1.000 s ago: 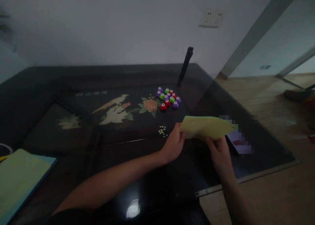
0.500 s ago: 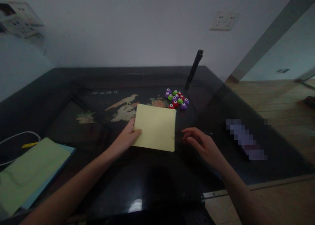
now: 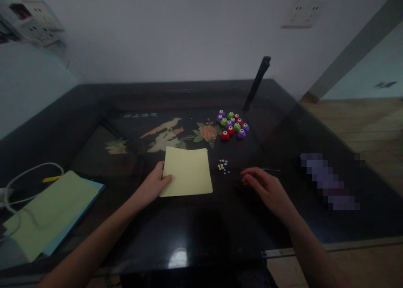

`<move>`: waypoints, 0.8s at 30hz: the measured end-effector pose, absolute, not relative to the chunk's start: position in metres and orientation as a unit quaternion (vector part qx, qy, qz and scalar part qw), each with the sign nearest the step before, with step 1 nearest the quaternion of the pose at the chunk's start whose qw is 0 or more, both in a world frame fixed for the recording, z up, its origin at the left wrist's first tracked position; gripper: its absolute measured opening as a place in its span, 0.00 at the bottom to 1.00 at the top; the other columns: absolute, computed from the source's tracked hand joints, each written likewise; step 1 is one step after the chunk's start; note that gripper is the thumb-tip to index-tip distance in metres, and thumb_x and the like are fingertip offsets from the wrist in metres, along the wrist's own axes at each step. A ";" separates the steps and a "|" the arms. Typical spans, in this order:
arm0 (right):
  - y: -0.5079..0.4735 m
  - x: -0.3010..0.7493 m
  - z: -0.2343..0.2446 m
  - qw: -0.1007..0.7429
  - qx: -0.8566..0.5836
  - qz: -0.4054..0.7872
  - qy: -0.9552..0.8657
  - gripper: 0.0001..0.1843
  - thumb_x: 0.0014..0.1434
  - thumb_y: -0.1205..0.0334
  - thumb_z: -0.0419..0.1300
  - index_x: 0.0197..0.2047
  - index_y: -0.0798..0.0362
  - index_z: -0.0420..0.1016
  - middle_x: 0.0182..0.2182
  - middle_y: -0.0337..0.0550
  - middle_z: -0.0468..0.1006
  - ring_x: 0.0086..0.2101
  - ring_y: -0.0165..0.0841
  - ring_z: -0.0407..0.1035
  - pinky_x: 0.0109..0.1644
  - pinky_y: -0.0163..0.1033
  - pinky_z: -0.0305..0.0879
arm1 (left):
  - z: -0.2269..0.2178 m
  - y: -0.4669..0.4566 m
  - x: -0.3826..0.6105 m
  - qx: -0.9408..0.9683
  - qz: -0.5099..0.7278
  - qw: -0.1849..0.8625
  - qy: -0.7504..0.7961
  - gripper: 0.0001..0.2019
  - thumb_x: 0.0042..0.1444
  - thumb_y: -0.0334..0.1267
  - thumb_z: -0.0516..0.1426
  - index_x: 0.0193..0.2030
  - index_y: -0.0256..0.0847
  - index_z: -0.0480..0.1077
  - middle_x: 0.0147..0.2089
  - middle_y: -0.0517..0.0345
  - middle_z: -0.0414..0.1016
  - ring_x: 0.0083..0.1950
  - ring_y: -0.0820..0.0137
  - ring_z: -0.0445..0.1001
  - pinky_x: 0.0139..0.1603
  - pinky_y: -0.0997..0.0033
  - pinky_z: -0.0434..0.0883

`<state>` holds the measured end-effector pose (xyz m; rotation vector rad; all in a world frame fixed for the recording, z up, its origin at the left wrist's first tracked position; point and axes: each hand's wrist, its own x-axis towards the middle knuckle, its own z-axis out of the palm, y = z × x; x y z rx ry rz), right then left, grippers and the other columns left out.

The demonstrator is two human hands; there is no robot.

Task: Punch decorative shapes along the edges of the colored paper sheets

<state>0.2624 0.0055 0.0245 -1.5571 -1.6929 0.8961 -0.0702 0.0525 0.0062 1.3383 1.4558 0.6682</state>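
Note:
A pale yellow square sheet of paper (image 3: 187,171) lies flat on the dark glass-topped table (image 3: 195,229). My left hand (image 3: 153,185) pinches the sheet's left edge, thumb on top. My right hand (image 3: 267,188) hovers low over the table to the right of the sheet, fingers loosely curled and apart, holding nothing. Between the two hands lies a small scatter of tiny paper cut-outs (image 3: 223,166). Behind them sits a cluster of small purple, green and red craft punches (image 3: 232,124).
A stack of green and blue paper sheets (image 3: 50,212) lies at the left front, with a white cable (image 3: 28,172) beside it. A black rod (image 3: 257,83) leans at the table's back right. A blurred object (image 3: 329,181) rests at right. The table edge meets wooden floor on the right.
The yellow sheet went from being held up by both hands at the right to lying flat in the middle. My right hand let go of it; my left still grips its edge.

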 end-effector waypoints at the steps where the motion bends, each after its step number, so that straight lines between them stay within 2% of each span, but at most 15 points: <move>1: 0.006 0.263 0.025 0.332 -0.596 0.340 -0.647 0.11 0.61 0.54 0.54 0.39 0.51 0.74 0.30 0.43 0.79 0.31 0.35 0.75 0.35 0.40 0.70 | 0.008 0.052 -0.069 0.556 0.271 0.507 0.601 0.20 0.48 0.40 0.57 0.47 0.38 0.60 0.42 0.50 0.75 0.42 0.57 0.76 0.37 0.62 0.72; 6: 0.006 0.262 0.023 0.325 -0.592 0.332 -0.659 0.09 0.60 0.57 0.55 0.39 0.50 0.74 0.31 0.42 0.79 0.32 0.36 0.75 0.36 0.41 0.71 | 0.015 0.049 -0.065 0.533 0.267 0.544 0.590 0.22 0.48 0.42 0.59 0.49 0.38 0.60 0.40 0.51 0.78 0.40 0.57 0.77 0.37 0.62 0.72; 10: 0.005 0.260 0.022 0.303 -0.586 0.334 -0.673 0.08 0.61 0.58 0.55 0.39 0.50 0.74 0.32 0.42 0.80 0.33 0.36 0.75 0.36 0.40 0.70 | 0.021 0.051 -0.066 0.509 0.277 0.569 0.583 0.21 0.48 0.45 0.60 0.47 0.39 0.64 0.39 0.52 0.79 0.39 0.57 0.79 0.40 0.60 0.73; 15: 0.008 0.253 0.026 0.268 -0.579 0.326 -0.697 0.08 0.62 0.59 0.54 0.39 0.49 0.74 0.34 0.42 0.79 0.34 0.36 0.74 0.35 0.40 0.68 | 0.023 0.054 -0.071 0.510 0.258 0.580 0.581 0.17 0.47 0.44 0.61 0.43 0.39 0.68 0.32 0.55 0.80 0.34 0.58 0.79 0.31 0.64 0.73; 18: 0.011 0.248 0.029 0.257 -0.561 0.317 -0.720 0.07 0.61 0.61 0.54 0.38 0.49 0.74 0.35 0.43 0.79 0.35 0.37 0.74 0.39 0.42 0.68 | 0.020 0.053 -0.076 0.513 0.256 0.592 0.566 0.19 0.48 0.43 0.61 0.45 0.38 0.67 0.32 0.55 0.80 0.32 0.60 0.78 0.29 0.66 0.72; 24: 0.021 0.249 0.036 0.243 -0.536 0.291 -0.754 0.08 0.61 0.62 0.54 0.41 0.49 0.74 0.38 0.43 0.78 0.39 0.37 0.73 0.44 0.46 0.68 | 0.017 0.053 -0.080 0.511 0.245 0.621 0.541 0.23 0.50 0.45 0.62 0.49 0.37 0.65 0.32 0.55 0.80 0.33 0.60 0.79 0.32 0.63 0.75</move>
